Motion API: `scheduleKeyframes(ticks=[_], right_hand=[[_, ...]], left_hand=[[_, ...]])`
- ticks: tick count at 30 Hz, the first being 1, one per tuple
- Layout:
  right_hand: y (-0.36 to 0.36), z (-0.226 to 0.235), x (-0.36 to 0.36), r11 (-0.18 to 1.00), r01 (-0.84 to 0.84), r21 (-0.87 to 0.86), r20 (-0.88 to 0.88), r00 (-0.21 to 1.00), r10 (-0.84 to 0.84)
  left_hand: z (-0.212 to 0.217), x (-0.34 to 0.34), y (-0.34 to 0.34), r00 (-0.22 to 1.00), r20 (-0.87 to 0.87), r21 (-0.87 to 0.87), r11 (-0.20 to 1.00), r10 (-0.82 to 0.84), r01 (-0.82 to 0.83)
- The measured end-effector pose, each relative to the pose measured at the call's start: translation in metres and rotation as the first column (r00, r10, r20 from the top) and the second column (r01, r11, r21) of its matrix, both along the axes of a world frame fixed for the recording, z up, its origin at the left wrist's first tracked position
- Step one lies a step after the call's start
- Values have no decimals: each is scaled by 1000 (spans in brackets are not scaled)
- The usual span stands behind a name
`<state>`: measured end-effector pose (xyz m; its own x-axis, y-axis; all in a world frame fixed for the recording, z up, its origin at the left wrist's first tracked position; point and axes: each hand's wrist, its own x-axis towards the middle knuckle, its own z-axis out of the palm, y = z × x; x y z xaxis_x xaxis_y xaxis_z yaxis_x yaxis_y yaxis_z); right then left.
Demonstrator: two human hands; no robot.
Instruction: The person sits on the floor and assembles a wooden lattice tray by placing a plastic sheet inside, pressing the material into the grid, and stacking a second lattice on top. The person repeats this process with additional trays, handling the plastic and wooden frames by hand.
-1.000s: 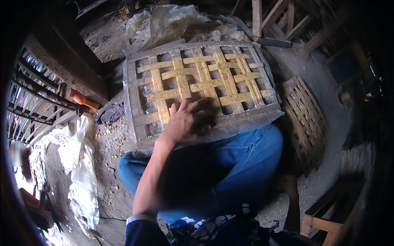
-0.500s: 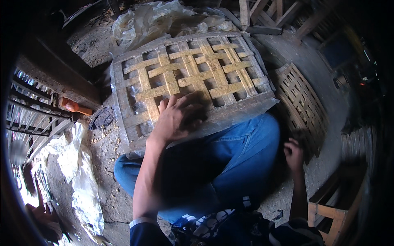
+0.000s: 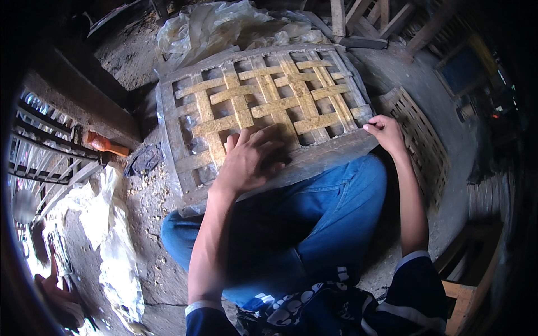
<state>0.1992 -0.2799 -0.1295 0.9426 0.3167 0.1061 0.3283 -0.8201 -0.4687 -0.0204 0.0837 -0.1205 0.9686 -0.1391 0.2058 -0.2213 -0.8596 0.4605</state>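
A woven lattice tray [image 3: 274,106] of flat slats in a wooden frame lies tilted in front of me, its near edge by my crossed legs. Yellowish residue coats many slats. Clear plastic sheeting [image 3: 314,165] shows beneath it and sticks out along the near edge. My left hand [image 3: 249,162] rests on the lattice's near middle part, fingers apart and slightly bent. At the tray's near right corner my right hand [image 3: 386,133] is closed in a pinch, thumb and forefinger together. Whatever those fingertips hold is too small to make out.
A second woven lattice panel [image 3: 417,140] lies to the right on the floor. Crumpled plastic [image 3: 210,31] is heaped behind the tray, with more plastic sheet [image 3: 115,241] at left. An orange object [image 3: 105,144] sits by a wooden beam [image 3: 84,101]. A wooden stool-like frame [image 3: 462,297] stands at lower right.
My right hand has come up from beside my right knee, over the second panel, to the tray's near right corner. My left hand stays on the lattice.
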Motion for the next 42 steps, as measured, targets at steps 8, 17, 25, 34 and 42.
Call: scheduleKeyframes(ticks=[8,17,25,34,42], right_hand=[[14,7,12,991,-125,40,-180,975,130],[61,12,-39,976,-164,141,75,985,155],[73,19,-30,901,-392,185,-383,816,434],[83,21,-17,926,-351,141,-522,768,371],[78,-1,-35,942,-326,85,-249,908,337]], left_hand=[[-1,-2,1,1000,12,-10,1000,9,-9],[-5,-4,0,999,39,28,999,33,-34],[-12,0,0,997,77,86,996,27,-33],[-16,-2,0,995,97,131,990,33,-46],[-19,-2,-2,990,134,81,995,49,-60]])
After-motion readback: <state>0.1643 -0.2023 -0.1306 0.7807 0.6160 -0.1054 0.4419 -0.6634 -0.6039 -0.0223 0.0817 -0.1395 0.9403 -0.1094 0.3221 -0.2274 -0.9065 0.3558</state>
